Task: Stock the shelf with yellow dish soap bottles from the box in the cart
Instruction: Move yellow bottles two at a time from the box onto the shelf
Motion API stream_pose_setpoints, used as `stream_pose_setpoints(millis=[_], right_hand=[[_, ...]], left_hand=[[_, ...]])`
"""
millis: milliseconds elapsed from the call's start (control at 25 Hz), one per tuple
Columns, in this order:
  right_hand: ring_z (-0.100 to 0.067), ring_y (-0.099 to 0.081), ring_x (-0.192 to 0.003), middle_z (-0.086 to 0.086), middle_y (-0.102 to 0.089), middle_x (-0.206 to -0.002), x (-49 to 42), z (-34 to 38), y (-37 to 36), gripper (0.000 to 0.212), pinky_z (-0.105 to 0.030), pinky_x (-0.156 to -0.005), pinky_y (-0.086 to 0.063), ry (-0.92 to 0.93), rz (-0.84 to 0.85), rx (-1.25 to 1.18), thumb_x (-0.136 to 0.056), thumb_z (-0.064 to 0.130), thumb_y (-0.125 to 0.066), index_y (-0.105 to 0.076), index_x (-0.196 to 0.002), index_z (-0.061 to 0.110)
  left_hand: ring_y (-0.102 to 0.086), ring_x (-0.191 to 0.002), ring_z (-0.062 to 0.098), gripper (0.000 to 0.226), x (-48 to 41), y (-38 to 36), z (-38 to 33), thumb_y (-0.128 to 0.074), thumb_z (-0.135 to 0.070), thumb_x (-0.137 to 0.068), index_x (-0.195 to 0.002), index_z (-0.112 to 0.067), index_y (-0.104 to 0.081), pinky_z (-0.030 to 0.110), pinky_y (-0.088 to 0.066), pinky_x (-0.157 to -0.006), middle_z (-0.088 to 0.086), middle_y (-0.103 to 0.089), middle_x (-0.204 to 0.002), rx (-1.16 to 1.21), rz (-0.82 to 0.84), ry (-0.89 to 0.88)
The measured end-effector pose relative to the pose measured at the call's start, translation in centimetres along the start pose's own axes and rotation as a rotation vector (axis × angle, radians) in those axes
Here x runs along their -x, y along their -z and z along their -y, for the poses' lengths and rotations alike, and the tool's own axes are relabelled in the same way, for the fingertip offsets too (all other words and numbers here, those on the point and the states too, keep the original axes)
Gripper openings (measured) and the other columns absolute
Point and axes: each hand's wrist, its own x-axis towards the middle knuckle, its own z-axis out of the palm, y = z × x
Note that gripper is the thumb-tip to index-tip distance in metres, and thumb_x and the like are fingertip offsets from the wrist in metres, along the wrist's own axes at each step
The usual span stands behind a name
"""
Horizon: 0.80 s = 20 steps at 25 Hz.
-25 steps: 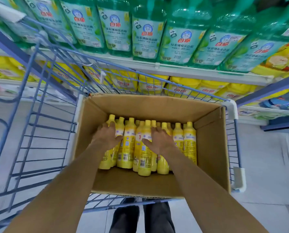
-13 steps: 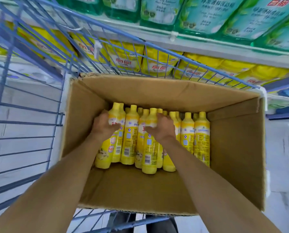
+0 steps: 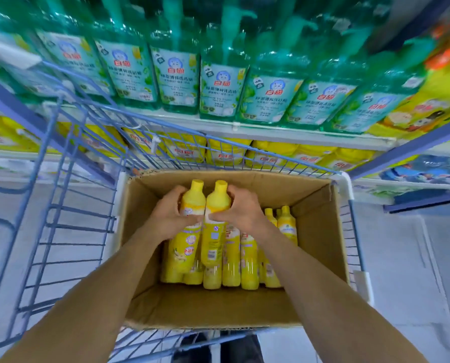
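Observation:
An open cardboard box (image 3: 320,231) sits in the blue wire cart (image 3: 61,205) and holds several upright yellow dish soap bottles (image 3: 247,260). My left hand (image 3: 166,218) grips one yellow bottle (image 3: 186,247) around its shoulder. My right hand (image 3: 240,213) grips a second yellow bottle (image 3: 213,244) beside it. Both bottles are raised above the others, side by side, caps pointing toward the shelves. More yellow bottles (image 3: 286,224) stand at the box's right.
Ahead, the upper shelf (image 3: 271,132) carries a row of large green detergent bottles (image 3: 221,93). The shelf below shows yellow packs (image 3: 226,153) behind the cart's wire front. Grey floor lies on both sides of the cart. My shoes (image 3: 218,349) show under the cart.
Both hands have closed round one bottle each and lifted them up out of the row. The view has tilted up toward the shelves.

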Motion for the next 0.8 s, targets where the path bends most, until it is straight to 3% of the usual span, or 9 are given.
stream_pose_setpoints(millis=[120,280,480,600,800], right_hand=[[-0.014,-0.065,-0.083,0.001,-0.073,-0.092,3.0,4.7,6.9,0.056,-0.031,-0.072,-0.052,0.128,-0.097,-0.044,-0.055,0.035,-0.096,-0.069,-0.101,0.018],[0.003,-0.05,-0.066,0.016,-0.06,-0.076,7.0,11.7,16.8,0.047,-0.014,-0.063,-0.043,0.288,-0.192,-0.083,-0.057,0.032,-0.096,-0.058,-0.085,0.031],[-0.004,-0.065,-0.077,0.01,-0.074,-0.088,11.2,18.6,27.8,0.05,-0.038,-0.077,-0.06,0.501,-0.353,-0.183,-0.052,0.036,-0.091,-0.067,-0.095,0.03],[-0.012,-0.069,-0.085,-0.001,-0.076,-0.096,12.2,21.2,33.7,0.052,-0.046,-0.082,-0.061,0.592,-0.409,-0.235,-0.054,0.03,-0.094,-0.068,-0.099,0.025],[-0.014,-0.068,-0.087,-0.011,-0.074,-0.105,11.9,24.5,43.4,0.053,-0.036,-0.084,-0.06,0.706,-0.434,-0.266,-0.067,-0.002,-0.089,-0.065,-0.115,0.002]], left_hand=[[-0.068,-0.109,0.026,0.079,2.5,1.9,-8.3,-0.092,-0.026,-0.058,-0.126,-0.013,-0.053,0.053,-0.055,-0.093,0.006,-0.07,-0.116,0.054,0.005,-0.145],[-0.068,-0.106,0.022,0.072,6.2,4.9,-20.7,-0.091,-0.013,-0.064,-0.124,-0.01,-0.052,0.044,-0.058,-0.09,0.008,-0.068,-0.117,0.039,-0.014,-0.313],[-0.067,-0.097,0.015,0.061,9.7,6.9,-34.6,-0.084,0.008,-0.07,-0.118,-0.013,-0.051,0.025,-0.059,-0.079,0.007,-0.068,-0.114,0.071,-0.039,-0.559],[-0.069,-0.102,0.016,0.065,10.3,7.1,-40.9,-0.084,0.01,-0.069,-0.122,-0.007,-0.051,0.028,-0.059,-0.085,0.012,-0.068,-0.119,0.084,-0.058,-0.649],[-0.069,-0.109,0.023,0.073,8.8,6.8,-50.2,-0.091,-0.002,-0.065,-0.128,-0.007,-0.053,0.035,-0.058,-0.093,0.011,-0.069,-0.122,0.073,-0.102,-0.782]])
